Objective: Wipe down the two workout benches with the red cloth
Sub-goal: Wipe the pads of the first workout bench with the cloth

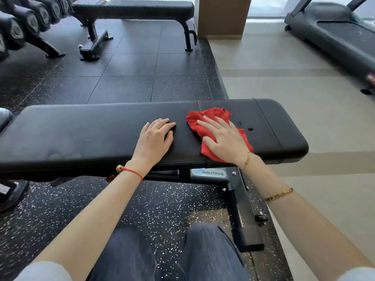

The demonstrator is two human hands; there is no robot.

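Note:
A black padded workout bench lies crosswise right in front of me. On its right half a crumpled red cloth is spread on the pad. My right hand presses flat on the cloth with straight, spread fingers. My left hand rests on the bare pad just left of the cloth, fingers relaxed. A second black bench stands farther back, across the dark rubber floor.
A rack of black dumbbells lines the far left. A treadmill stands at the far right on the pale floor. A brown pillar rises behind the second bench. The near bench's metal frame sits by my knees.

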